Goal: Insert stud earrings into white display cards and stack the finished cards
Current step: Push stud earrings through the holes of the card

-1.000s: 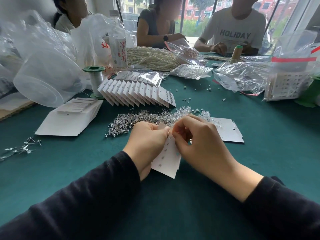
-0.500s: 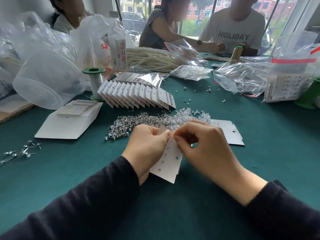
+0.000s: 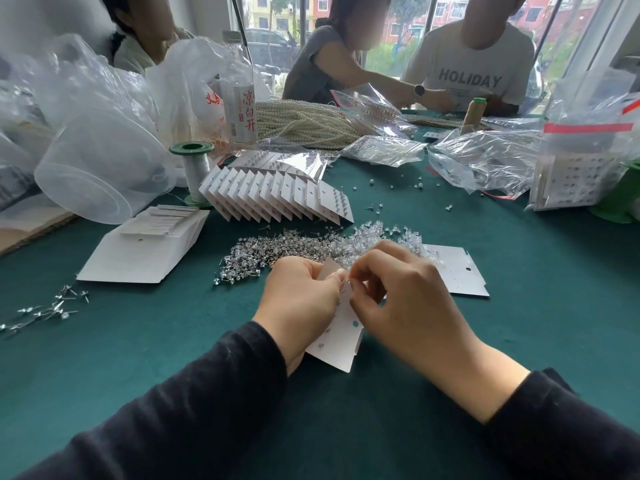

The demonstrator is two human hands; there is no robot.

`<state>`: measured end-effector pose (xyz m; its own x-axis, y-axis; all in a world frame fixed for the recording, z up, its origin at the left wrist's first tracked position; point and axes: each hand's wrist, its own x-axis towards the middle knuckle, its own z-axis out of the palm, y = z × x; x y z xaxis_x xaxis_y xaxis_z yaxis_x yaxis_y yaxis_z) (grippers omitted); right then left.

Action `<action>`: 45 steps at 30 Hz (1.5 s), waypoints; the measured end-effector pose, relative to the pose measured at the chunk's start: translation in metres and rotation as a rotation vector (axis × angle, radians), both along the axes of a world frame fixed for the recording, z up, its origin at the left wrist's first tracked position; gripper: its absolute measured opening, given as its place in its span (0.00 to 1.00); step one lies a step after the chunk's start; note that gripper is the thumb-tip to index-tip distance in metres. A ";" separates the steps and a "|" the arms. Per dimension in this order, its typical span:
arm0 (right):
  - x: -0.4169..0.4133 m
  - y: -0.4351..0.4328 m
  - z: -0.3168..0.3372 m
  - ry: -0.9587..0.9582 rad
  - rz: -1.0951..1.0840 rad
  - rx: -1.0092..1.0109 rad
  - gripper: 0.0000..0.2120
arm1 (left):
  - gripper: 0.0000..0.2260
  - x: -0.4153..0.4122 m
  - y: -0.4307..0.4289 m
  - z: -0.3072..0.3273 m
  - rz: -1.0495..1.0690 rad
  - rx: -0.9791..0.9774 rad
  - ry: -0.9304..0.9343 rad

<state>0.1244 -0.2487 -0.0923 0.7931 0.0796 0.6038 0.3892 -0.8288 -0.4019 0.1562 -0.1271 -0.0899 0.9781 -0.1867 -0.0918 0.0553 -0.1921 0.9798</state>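
My left hand [image 3: 299,299] grips a white display card [image 3: 341,337] by its upper edge, tilted above the green table. A few studs sit in the card's lower part. My right hand [image 3: 398,292] pinches something small at the card's top, likely a stud earring; its fingertips hide it. Just beyond my hands lies a heap of loose stud earrings [image 3: 294,247]. A fanned row of finished cards [image 3: 277,195] leans further back. One more white card [image 3: 457,271] lies flat to the right of the heap.
A stack of blank cards [image 3: 145,251] lies at left, with scattered metal pins [image 3: 52,308] nearer the edge. A thread spool [image 3: 194,168], a clear tub [image 3: 97,168], a bottle, pearl strands [image 3: 304,123] and plastic bags [image 3: 485,161] crowd the back. Three people sit across the table.
The card has tipped slightly and my right fingertips have shifted up to its top edge. A person opposite has reached an arm across to the right.
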 end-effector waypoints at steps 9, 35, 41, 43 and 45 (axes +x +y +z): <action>-0.002 0.002 -0.001 0.036 -0.015 -0.062 0.02 | 0.11 0.001 -0.001 -0.002 0.004 0.063 -0.015; 0.005 -0.013 0.008 0.024 -0.039 0.265 0.08 | 0.24 0.009 0.019 0.034 -0.226 -0.144 0.170; 0.004 -0.024 0.019 0.385 0.094 1.123 0.09 | 0.10 0.044 0.064 0.029 0.190 0.852 -0.751; 0.002 -0.026 0.021 0.507 0.157 1.288 0.06 | 0.07 0.052 0.074 0.026 0.210 1.018 -0.599; 0.002 -0.028 0.023 0.638 0.210 1.408 0.07 | 0.05 0.055 0.080 0.026 0.197 1.083 -0.439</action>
